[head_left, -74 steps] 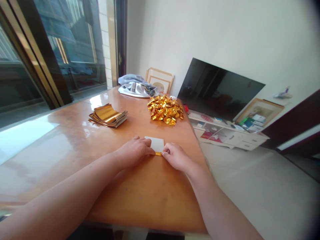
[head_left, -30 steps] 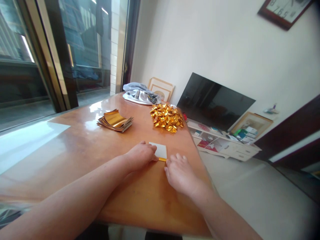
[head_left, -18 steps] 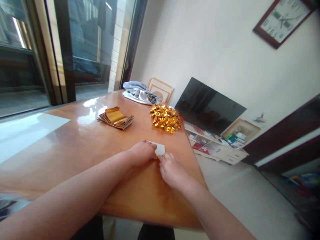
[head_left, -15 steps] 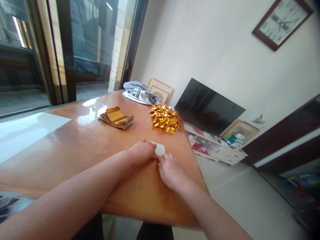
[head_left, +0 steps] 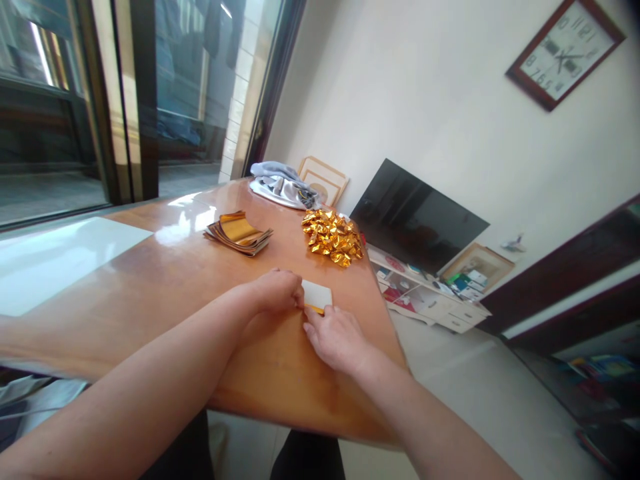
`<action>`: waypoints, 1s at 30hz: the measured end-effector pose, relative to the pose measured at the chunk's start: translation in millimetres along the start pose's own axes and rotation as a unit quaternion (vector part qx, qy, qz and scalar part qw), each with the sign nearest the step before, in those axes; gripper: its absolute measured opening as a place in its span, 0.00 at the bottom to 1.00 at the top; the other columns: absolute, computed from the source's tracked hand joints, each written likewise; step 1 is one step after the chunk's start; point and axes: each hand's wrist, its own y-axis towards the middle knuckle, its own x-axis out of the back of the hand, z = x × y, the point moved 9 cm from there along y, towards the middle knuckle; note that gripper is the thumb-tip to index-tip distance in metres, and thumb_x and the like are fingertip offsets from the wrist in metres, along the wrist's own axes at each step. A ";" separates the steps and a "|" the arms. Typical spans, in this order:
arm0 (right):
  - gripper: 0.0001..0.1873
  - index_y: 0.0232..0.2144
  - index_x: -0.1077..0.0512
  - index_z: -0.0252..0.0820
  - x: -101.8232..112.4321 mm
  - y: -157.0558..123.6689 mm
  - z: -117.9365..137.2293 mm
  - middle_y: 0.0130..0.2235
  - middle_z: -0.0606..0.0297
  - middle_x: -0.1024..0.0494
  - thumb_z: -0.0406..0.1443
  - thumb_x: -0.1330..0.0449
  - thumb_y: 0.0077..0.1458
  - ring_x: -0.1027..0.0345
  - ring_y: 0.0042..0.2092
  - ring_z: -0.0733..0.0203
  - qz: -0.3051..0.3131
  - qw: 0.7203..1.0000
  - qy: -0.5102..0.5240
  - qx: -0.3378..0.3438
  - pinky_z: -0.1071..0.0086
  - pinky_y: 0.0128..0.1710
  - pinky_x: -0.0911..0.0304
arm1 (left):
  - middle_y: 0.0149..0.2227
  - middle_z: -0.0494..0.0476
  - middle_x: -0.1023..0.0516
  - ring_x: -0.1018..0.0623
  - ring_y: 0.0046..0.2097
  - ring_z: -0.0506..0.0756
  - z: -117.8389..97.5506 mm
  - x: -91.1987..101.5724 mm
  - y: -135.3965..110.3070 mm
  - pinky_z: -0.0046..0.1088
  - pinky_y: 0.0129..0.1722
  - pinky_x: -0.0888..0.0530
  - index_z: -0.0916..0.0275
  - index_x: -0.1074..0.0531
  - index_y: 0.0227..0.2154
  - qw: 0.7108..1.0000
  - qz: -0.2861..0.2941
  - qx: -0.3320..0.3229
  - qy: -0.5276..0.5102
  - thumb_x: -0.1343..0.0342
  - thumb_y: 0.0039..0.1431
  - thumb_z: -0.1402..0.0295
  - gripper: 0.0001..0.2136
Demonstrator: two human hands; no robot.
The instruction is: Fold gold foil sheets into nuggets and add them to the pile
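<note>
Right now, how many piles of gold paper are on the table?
2: a flat stack left, a loose heap right, not counting the sheet being handled. Any behind them would be hidden.

You face a pale wall with a clock and a dark television above a white cabinet; daylight comes through glass doors on your left.

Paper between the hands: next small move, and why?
Probably run the right hand along the gold strip to crease it: it lines the near edge of the paper, that hand reaches it, and the left hand is at the left end.
</note>
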 end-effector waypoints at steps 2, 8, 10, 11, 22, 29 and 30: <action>0.25 0.60 0.32 0.50 1.6 2.0 1.6 0.45 0.52 0.21 0.48 0.57 0.69 0.26 0.45 0.47 0.014 1.000 0.004 0.009 0.58 0.43 0.36 | 0.35 0.51 0.17 0.22 0.38 0.56 7.2 -1.8 1.6 0.30 0.40 0.33 0.51 0.17 0.30 1.000 0.000 0.007 -0.008 0.43 0.50 0.71 0.11; 0.26 0.62 0.34 0.51 6.2 5.0 4.1 0.47 0.50 0.21 0.49 0.56 0.68 0.26 0.46 0.46 0.052 0.998 -0.005 0.025 0.56 0.45 0.35 | 0.31 0.51 0.17 0.23 0.32 0.53 20.8 -8.8 6.9 0.26 0.32 0.33 0.54 0.17 0.28 0.999 0.004 0.026 -0.037 0.44 0.48 0.71 0.10; 0.27 0.62 0.34 0.51 7.3 5.6 5.6 0.47 0.50 0.21 0.50 0.56 0.68 0.26 0.46 0.45 0.058 0.998 -0.011 0.032 0.55 0.45 0.35 | 0.31 0.52 0.17 0.23 0.31 0.54 22.4 -10.4 8.2 0.26 0.31 0.34 0.54 0.17 0.28 0.998 0.002 0.034 -0.046 0.45 0.48 0.71 0.10; 0.27 0.62 0.34 0.51 7.7 6.0 6.2 0.46 0.50 0.22 0.50 0.56 0.68 0.26 0.46 0.45 0.059 0.998 -0.013 0.034 0.55 0.45 0.35 | 0.31 0.52 0.17 0.23 0.31 0.54 22.3 -10.8 8.8 0.26 0.31 0.34 0.54 0.17 0.28 0.998 -0.001 0.037 -0.049 0.45 0.48 0.71 0.11; 0.27 0.62 0.33 0.53 6.6 4.4 0.1 0.47 0.52 0.24 0.52 0.55 0.67 0.30 0.47 0.47 0.042 0.998 0.023 0.043 0.57 0.48 0.38 | 0.36 0.57 0.17 0.22 0.40 0.59 5.8 -7.9 6.6 0.33 0.42 0.31 0.55 0.17 0.30 0.998 -0.014 0.044 -0.051 0.45 0.52 0.65 0.10; 0.23 0.58 0.29 0.52 4.2 0.9 -12.6 0.47 0.54 0.25 0.49 0.51 0.67 0.32 0.48 0.49 0.022 0.997 0.063 0.025 0.60 0.46 0.39 | 0.39 0.58 0.19 0.24 0.45 0.63 8.0 -9.3 6.3 0.38 0.46 0.33 0.54 0.19 0.30 0.998 -0.021 0.053 -0.030 0.44 0.50 0.65 0.09; 0.22 0.57 0.28 0.52 4.0 -0.5 -14.7 0.47 0.55 0.25 0.48 0.51 0.67 0.32 0.48 0.49 0.018 0.997 0.068 0.022 0.60 0.47 0.40 | 0.39 0.58 0.19 0.24 0.45 0.63 8.6 -10.0 6.4 0.38 0.46 0.33 0.54 0.19 0.31 0.998 -0.019 0.054 -0.028 0.44 0.50 0.65 0.08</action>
